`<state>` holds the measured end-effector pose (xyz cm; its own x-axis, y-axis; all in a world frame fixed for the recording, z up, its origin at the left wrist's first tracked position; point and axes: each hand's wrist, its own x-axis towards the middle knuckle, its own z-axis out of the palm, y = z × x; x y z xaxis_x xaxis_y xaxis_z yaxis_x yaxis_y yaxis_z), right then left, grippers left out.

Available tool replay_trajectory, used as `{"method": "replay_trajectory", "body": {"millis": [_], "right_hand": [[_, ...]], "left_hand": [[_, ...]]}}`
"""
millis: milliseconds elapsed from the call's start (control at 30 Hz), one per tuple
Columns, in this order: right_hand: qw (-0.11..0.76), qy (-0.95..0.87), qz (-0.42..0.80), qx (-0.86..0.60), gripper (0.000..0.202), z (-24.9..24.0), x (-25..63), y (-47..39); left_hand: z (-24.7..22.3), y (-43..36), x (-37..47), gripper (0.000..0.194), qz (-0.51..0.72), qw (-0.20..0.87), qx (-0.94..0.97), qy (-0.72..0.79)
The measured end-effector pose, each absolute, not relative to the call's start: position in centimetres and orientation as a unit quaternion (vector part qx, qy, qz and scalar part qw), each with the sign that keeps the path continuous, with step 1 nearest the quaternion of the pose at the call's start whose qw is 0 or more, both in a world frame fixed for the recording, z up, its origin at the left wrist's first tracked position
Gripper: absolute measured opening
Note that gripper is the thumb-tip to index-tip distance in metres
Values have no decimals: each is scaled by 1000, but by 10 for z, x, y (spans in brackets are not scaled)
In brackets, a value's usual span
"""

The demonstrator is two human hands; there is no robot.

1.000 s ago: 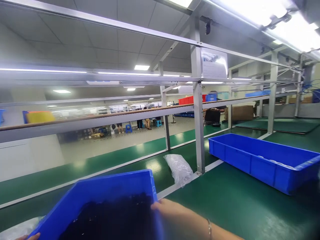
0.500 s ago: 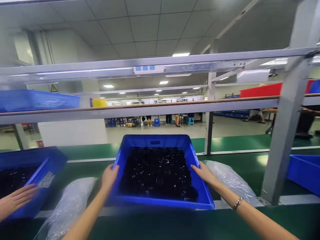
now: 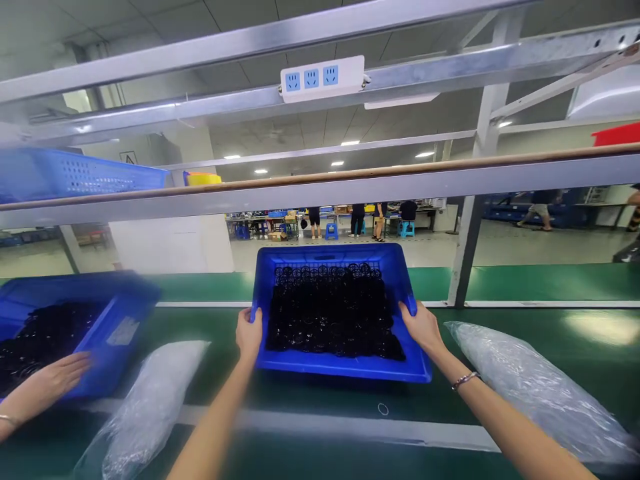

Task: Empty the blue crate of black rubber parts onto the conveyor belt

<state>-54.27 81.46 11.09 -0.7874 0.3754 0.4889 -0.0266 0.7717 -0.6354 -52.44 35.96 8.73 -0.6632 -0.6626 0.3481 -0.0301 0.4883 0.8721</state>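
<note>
Lower left, a clear plastic bag (image 3: 150, 400); lower right, a second bag (image 3: 540, 387). A pale ring (image 3: 379, 409) lies below centre on the green bench (image 3: 600, 360). Your left hand (image 3: 249, 333) and right hand (image 3: 421, 325) each grip a side of the blue bin (image 3: 345, 372), centre frame — black ring-shaped parts (image 3: 330, 307) heaped inside. Far left, another person's hand (image 3: 55, 381), blurred, is at another blue bin (image 3: 123, 331). Beyond: socket strip (image 3: 323, 96), upper centre; people (image 3: 358, 220) mid-frame, past the bench.
</note>
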Motion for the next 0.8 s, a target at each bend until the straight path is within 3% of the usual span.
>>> {"method": "replay_trajectory", "body": {"millis": [167, 367, 800], "right_hand": [[334, -884, 309, -106, 25, 104, -557, 810], [348, -882, 297, -113, 29, 99, -564, 811], [399, -858, 297, -129, 34, 83, -568, 820]], "left_hand": [[77, 362, -536, 47, -424, 411, 184, -786], [60, 379, -520, 72, -289, 514, 13, -807], [31, 395, -537, 79, -200, 536, -41, -819]]}}
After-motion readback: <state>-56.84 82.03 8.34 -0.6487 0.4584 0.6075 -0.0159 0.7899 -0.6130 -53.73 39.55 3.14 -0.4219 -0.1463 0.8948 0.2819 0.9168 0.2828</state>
